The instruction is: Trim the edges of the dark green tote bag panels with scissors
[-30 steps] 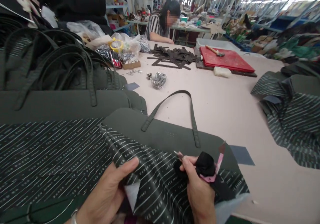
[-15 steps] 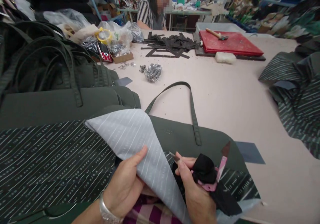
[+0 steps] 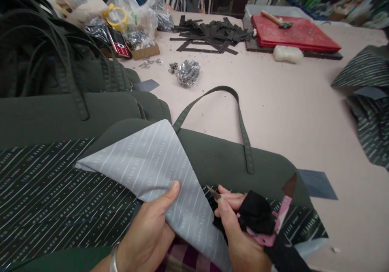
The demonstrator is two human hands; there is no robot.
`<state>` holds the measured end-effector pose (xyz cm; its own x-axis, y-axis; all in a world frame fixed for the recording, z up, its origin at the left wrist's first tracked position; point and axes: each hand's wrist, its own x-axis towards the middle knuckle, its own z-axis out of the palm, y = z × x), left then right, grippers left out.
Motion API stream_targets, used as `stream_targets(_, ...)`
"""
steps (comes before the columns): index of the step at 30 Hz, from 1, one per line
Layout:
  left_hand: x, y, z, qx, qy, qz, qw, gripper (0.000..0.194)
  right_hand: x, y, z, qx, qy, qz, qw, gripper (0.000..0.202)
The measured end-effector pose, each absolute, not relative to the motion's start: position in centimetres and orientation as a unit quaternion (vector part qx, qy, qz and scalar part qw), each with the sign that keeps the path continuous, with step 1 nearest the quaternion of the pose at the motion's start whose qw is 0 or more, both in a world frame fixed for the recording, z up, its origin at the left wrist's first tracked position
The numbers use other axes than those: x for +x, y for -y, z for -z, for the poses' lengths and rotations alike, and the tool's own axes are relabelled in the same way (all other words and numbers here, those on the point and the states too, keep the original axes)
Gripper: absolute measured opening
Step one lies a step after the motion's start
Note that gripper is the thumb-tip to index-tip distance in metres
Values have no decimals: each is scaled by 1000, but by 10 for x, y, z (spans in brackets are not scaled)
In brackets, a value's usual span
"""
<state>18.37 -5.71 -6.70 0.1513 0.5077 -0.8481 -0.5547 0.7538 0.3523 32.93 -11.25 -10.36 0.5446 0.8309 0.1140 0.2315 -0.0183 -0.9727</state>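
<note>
My left hand (image 3: pixel 148 223), a silver bangle at its wrist, pinches the folded-over pale grey back of a striped lining fabric (image 3: pixel 170 162), thumb on top. My right hand (image 3: pixel 237 227) grips what looks like a pair of pink-handled scissors (image 3: pixel 284 213), spread wide and wrapped in black cloth. One pointed blade juts from its fingertips beside the fabric's edge; the other, brownish, points up on the right. Under both hands lies a dark green bag panel (image 3: pixel 225 150) with a looped strap (image 3: pixel 223 88). The lining's dark printed face shows beneath the right hand.
More green panels with straps (image 3: pixel 69 81) are stacked at left. Farther back are a bag of metal bits (image 3: pixel 188 73), black strips (image 3: pixel 212 35), a red phone (image 3: pixel 119 44), and a hammer (image 3: pixel 276 19) on a red board (image 3: pixel 298 33). Striped fabric (image 3: pixel 370 97) lies right. A person sits opposite.
The view has tilted down and shifted slightly. The lining's folded corner has spread farther left and looks more pointed. Both hands keep their holds, with the blade tip still by the fabric edge.
</note>
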Motion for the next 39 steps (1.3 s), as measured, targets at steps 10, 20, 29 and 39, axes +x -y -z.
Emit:
stream_targets(10, 181, 58, 62, -18, -541, -335, 771, 41, 340, 113, 106, -660, 444, -244, 555, 15)
stream_targets(20, 181, 57, 64, -14, -549, -328, 768, 41, 336, 107, 97, -626, 468, -260, 567, 21)
stream_targets(29, 182, 60, 62, 19, -549, -332, 767, 29, 333, 106, 98, -648, 478, -218, 551, 18)
stream_targets(39, 185, 59, 60, 4, -557, -354, 751, 10, 341, 114, 100, -637, 430, -255, 586, 20)
